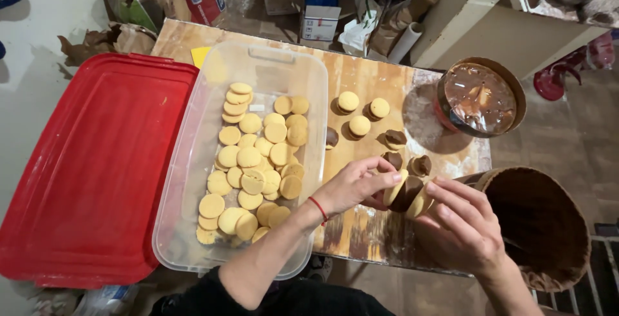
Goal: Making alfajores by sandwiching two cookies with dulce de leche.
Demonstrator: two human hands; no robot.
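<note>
As both hands (pixel 412 203) pinch — sandwich cookie (pixel 407 193) between

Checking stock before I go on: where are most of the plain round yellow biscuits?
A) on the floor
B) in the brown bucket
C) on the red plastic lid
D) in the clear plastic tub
D: the plain round yellow biscuits lie heaped inside the clear plastic tub.

Left hand (pixel 351 186) reaches in from lower left, fingers curled, tips pinching. Right hand (pixel 459 226) comes from lower right, fingers bent toward left hand. Both grips closed, fingertips close together. Left forearm bare.
</note>
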